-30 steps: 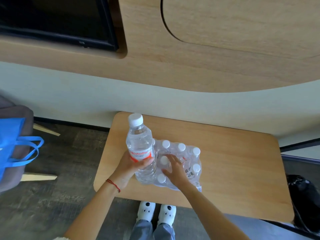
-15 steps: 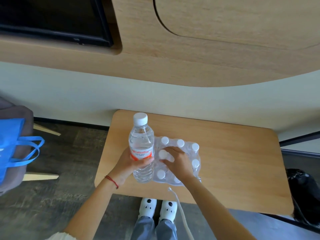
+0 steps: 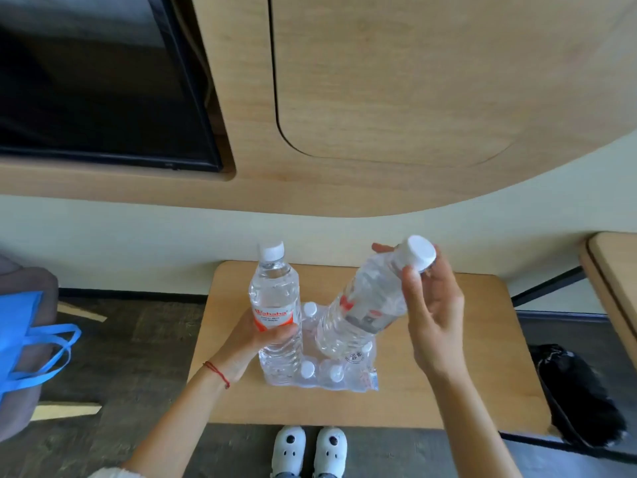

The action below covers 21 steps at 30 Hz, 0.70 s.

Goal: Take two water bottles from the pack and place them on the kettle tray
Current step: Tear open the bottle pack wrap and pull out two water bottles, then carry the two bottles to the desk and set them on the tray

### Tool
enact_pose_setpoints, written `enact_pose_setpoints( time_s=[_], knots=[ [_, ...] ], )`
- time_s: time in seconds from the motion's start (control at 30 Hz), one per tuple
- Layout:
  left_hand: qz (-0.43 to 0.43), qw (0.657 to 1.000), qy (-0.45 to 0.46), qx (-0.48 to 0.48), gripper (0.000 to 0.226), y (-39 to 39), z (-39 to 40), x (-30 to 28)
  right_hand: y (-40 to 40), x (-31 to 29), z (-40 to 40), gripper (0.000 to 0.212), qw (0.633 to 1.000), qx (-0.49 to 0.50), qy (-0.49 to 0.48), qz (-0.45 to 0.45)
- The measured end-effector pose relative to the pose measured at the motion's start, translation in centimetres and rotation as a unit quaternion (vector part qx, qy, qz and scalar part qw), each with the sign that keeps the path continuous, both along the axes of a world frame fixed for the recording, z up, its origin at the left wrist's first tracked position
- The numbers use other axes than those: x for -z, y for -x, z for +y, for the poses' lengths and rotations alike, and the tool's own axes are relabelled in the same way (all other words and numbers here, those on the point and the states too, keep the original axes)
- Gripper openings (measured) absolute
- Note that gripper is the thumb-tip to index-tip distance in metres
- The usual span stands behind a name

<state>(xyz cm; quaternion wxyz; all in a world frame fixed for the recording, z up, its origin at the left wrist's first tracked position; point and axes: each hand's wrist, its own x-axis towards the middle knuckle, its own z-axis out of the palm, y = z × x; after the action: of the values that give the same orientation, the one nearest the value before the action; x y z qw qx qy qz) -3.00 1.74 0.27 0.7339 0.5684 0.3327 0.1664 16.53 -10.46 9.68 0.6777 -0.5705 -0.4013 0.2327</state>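
Note:
A shrink-wrapped pack of water bottles lies on a small wooden table. My left hand grips an upright clear bottle with a white cap and red label, held just above the pack's left side. My right hand holds a second bottle near its white cap; this one is tilted, bottom down over the pack and cap up to the right. No kettle tray is in view.
A wood-panelled wall with a dark screen rises behind the table. A blue bag sits on a chair at left. A black bag lies on the floor at right. Another wooden surface edge shows at far right.
My right hand has pulled a second bottle out of the pack and lifted it, tilted. The left hand kept hold of the first bottle. The view has shifted closer and upward.

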Motion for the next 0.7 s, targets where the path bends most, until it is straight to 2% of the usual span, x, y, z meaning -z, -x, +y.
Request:
enact_pose_setpoints(
  time_s=[0.13,0.2,0.27,0.4,0.57,0.7],
  knots=[
    [-0.002,0.999,-0.015,0.041,0.05,-2.3,-0.2,-3.1,-1.0,-3.4,-0.1,0.038,0.989,0.094,0.063,0.092],
    [0.001,0.997,-0.021,0.075,0.038,-4.0,-0.8,-4.4,-1.5,-3.4,-1.3,0.041,0.977,0.11,0.084,0.164],
    [0.007,0.994,-0.02,0.111,0.032,-5.8,-1.7,-5.4,-1.7,-2.9,-3.4,0.04,0.967,0.137,0.08,0.197],
    [0.016,0.987,-0.019,0.161,0.041,-9.5,-4.9,-6.1,-2.3,-1.9,-9.0,0.045,0.952,0.235,0.082,0.175],
    [0.037,0.956,-0.024,0.29,0.031,-15.3,-11.0,-6.9,-5.2,-2.6,-16.6,0.055,0.912,0.361,0.053,0.188],
    [0.048,0.926,-0.045,0.371,0.046,-21.2,-17.3,-7.3,-8.8,-3.9,-23.7,0.057,0.875,0.441,0.034,0.196]
  ],
)
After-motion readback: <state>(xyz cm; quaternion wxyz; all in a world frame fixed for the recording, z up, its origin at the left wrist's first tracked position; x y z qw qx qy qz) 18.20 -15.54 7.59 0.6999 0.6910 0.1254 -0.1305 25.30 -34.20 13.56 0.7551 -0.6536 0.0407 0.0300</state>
